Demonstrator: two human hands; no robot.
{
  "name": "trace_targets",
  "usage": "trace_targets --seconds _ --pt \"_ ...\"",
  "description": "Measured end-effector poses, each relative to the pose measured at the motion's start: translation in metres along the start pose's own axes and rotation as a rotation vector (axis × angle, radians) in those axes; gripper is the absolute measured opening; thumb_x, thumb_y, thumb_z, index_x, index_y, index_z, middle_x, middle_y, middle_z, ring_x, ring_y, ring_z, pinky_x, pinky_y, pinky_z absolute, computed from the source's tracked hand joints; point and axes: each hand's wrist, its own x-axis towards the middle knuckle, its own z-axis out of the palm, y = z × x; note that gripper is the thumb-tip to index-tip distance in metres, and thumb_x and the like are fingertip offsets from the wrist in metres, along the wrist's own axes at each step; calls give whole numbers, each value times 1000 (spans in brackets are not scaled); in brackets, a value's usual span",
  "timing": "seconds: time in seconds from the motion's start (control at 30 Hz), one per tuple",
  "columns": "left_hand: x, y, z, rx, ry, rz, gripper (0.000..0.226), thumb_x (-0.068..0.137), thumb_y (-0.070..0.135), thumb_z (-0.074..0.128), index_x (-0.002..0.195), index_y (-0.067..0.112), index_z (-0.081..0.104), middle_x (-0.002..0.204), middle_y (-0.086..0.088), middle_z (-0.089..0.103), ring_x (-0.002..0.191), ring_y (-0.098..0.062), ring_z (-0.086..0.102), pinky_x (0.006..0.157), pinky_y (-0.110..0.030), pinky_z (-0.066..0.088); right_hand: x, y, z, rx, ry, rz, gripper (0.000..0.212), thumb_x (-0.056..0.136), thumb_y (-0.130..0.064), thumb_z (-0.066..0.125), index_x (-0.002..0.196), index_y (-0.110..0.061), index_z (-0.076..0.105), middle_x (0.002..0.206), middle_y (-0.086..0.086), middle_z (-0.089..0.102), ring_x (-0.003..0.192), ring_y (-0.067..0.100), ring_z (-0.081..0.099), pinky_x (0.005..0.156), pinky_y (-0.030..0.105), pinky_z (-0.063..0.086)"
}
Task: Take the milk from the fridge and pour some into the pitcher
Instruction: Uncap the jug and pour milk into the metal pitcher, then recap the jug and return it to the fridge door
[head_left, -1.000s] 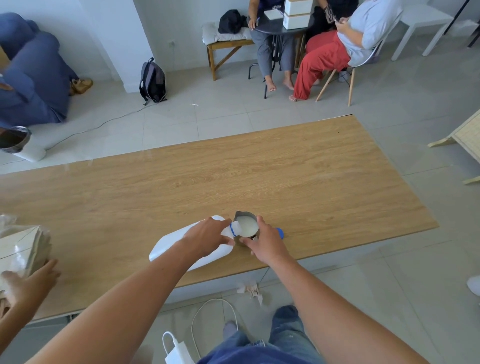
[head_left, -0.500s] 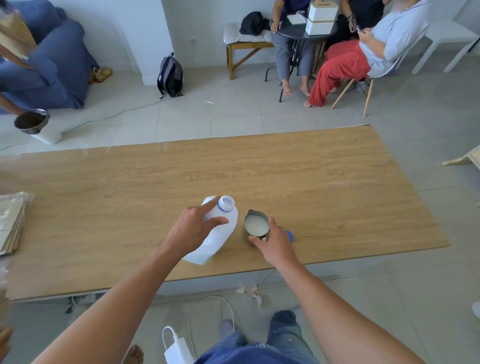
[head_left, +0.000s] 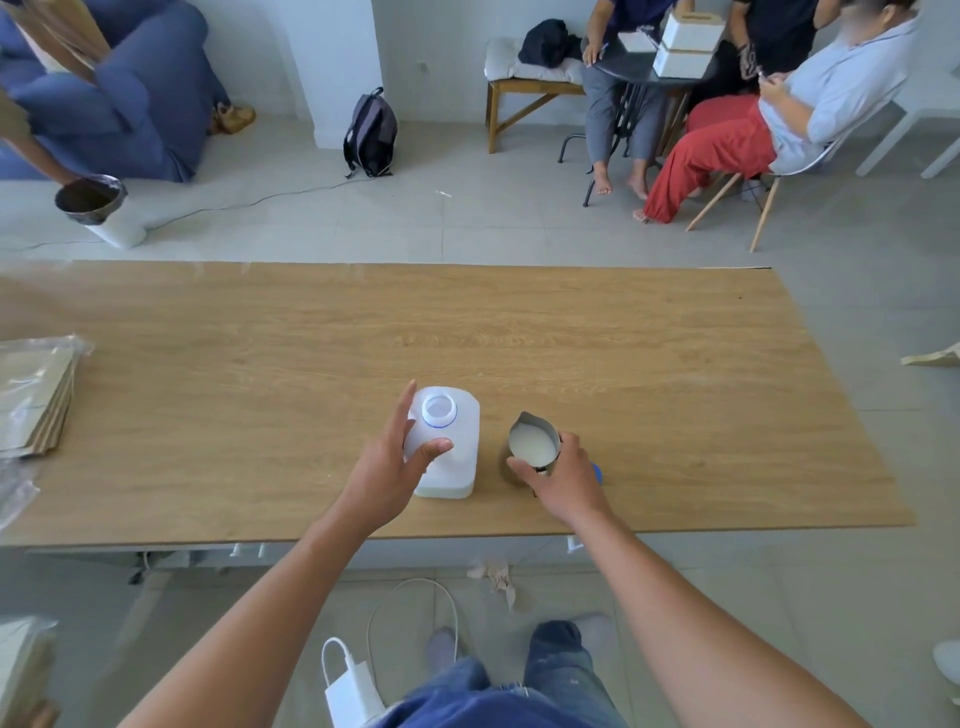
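Observation:
A white plastic milk jug (head_left: 452, 457) stands upright and uncapped on the wooden table (head_left: 571, 338), near its front edge. My left hand (head_left: 395, 467) is at the jug's left side with fingers straight and spread, the thumb lying against the jug's front. Just right of the jug stands a small metal pitcher (head_left: 532, 444) with milk in it. My right hand (head_left: 563, 483) grips the pitcher from the near right side. The jug's blue cap (head_left: 597, 473) peeks out on the table behind my right hand.
A stack of flat paper bags in plastic (head_left: 36, 395) lies at the table's left edge. Beyond the table, people sit around a small dark table (head_left: 654, 73). A backpack (head_left: 370, 132) is on the floor. A white charger with cable (head_left: 348, 696) lies by my feet.
The jug went from tilted over the pitcher to standing upright on the table left of it. My left hand's fingers have spread off the jug. My right hand stays on the pitcher.

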Motion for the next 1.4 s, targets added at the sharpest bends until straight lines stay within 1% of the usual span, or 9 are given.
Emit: trace_targets --seconds 0.07,0.2,0.3,0.53,0.8,0.9,1.1,1.27,1.4 --pt "-1 -1 2 -39 2 -3 88 107 48 70 177 39 19 143 -19 66 135 -43 60 92 -35 44 2 -2 -11 -36 28 -24 88 95 -85 59 149 -17 50 139 -1 58 120 19 60 92 36 49" --pt "-2 4 3 -77 -25 -12 83 108 47 69 175 37 23 133 -37 62 137 -57 51 88 -47 48 10 6 -36 -12 166 -35 52 115 -61 36 127 -17 61 127 -2 61 118 19 59 93 34 44" --pt "-4 4 4 -87 -20 -32 80 108 46 68 175 36 24 95 -20 63 136 -58 51 82 -48 46 25 26 -44 -140 170 17 37 119 -40 36 120 -14 63 125 8 63 113 29 66 86 36 46" --pt "-8 6 8 -73 13 -18 84 106 53 68 175 38 23 82 -14 53 115 -55 59 68 -24 41 31 49 -40 -493 -50 34 51 112 -32 62 158 -14 50 155 15 45 138 36 54 106 44 51" --pt "-8 3 10 -96 27 -5 81 109 46 68 176 35 24 62 8 46 129 -57 54 73 -31 45 29 67 -25 -516 -71 2 34 108 0 51 140 -10 57 135 11 42 97 25 57 89 34 47" --pt "-7 4 9 -86 32 -6 82 108 48 68 176 36 23 89 -12 65 131 -56 54 80 -44 48 28 64 -29 -455 -52 35 26 110 -8 55 136 -9 58 136 13 44 98 27 58 90 34 47" --pt "-11 10 8 -84 2 -15 82 108 48 68 176 39 23 128 -37 60 138 -57 48 102 -58 51 28 27 -55 -276 110 28 36 108 -36 64 137 -15 58 136 12 52 100 25 62 83 35 49" --pt "-7 5 8 -104 10 -12 81 107 49 69 175 41 24 117 -26 66 136 -55 52 83 -37 41 15 -44 -84 -131 203 -178 38 107 -47 63 135 -22 61 131 -1 61 106 16 62 85 31 47" --pt "-7 3 9 -103 29 -17 80 106 52 70 173 43 27 70 13 58 107 -38 65 76 -27 43 -14 -108 -90 -86 88 -434 30 107 -56 63 120 -29 68 111 -16 67 85 3 65 73 17 46"
